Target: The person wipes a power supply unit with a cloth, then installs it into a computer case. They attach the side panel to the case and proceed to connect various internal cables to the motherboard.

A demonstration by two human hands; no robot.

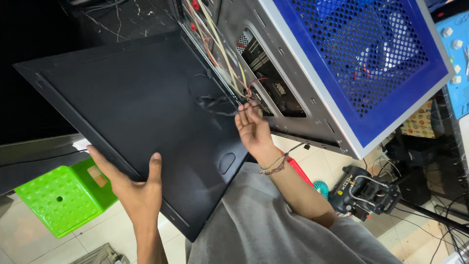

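The left hand grips the lower edge of a black side panel, thumb on top, fingers beneath. The right hand, fingers loosely spread and holding nothing, touches the panel's right edge beside the open computer case.

A computer repair workshop is suggested by an opened computer case at upper right, loose cables on the tiled floor and a blue parts tray at the right edge.

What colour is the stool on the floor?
Bright green stool, seen in the head view.
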